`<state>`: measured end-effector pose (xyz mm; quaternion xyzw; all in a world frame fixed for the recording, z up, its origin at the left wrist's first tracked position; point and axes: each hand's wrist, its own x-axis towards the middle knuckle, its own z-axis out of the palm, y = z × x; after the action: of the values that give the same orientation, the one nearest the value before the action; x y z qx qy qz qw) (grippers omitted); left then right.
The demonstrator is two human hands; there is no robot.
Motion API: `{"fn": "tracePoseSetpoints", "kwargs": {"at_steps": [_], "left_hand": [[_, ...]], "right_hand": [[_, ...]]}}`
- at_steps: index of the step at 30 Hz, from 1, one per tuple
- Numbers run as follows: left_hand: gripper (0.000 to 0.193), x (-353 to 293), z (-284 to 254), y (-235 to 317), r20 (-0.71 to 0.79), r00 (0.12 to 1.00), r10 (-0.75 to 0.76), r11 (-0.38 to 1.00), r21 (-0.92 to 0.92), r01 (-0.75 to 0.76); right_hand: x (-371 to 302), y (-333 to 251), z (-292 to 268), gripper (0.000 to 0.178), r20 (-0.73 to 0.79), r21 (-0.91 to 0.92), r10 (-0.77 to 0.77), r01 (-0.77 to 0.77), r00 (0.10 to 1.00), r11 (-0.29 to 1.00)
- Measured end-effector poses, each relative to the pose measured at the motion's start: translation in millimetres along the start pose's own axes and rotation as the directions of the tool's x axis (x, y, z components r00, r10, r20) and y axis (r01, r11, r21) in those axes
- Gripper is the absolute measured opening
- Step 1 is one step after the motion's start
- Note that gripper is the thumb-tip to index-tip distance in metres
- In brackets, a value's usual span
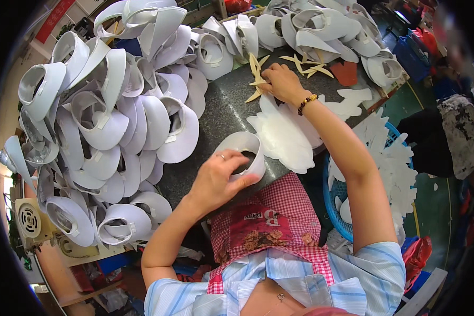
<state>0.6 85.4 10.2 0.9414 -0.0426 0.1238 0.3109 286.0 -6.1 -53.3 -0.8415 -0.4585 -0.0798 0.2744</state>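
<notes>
My left hand [221,176] is at the near edge of the dark stone-like tabletop [224,113]. Its fingers and thumb close on a white ring-shaped piece [254,145] that looks like a shoe upper, with fingertips reaching into its opening. My right hand [283,84] is stretched toward the far side, its fingertips pinched at a cream crescent-shaped strip [259,82]; the grip is partly hidden by the hand. More cream strips [313,69] lie just right of it. Below my right forearm, flat white cut pieces [282,134] lie in an overlapping stack.
Similar white uppers [100,124] pile high along the left side, and more [321,31] line the far edge. A reddish-brown piece [344,73] lies at the far right. Beside the table's right edge stands a blue basket [329,197] full of white cut pieces [376,174].
</notes>
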Motion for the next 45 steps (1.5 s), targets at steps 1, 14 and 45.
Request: {"fn": "tracePoseSetpoints", "kwargs": {"at_steps": [1, 14, 45], "left_hand": [[0.024, 9, -7, -4, -0.072, 0.997, -0.007, 1.0, 0.003, 0.007], [0.043, 219, 45, -151, 0.109, 0.793, -0.599, 0.712, -0.379, 0.591], [0.022, 205, 44, -115, 0.021, 0.786, -0.617, 0.506, -0.754, 0.418]], "right_hand": [[6, -2, 4, 0.022, 0.087, -0.184, 0.004, 0.013, 0.996, 0.983], [7, -23, -2, 0.022, 0.047, -0.166, -0.076, 0.083, 0.996, 0.983], [-12, -52, -31, 0.008, -0.163, -0.502, -0.365, 0.241, 0.917, 0.83]]}}
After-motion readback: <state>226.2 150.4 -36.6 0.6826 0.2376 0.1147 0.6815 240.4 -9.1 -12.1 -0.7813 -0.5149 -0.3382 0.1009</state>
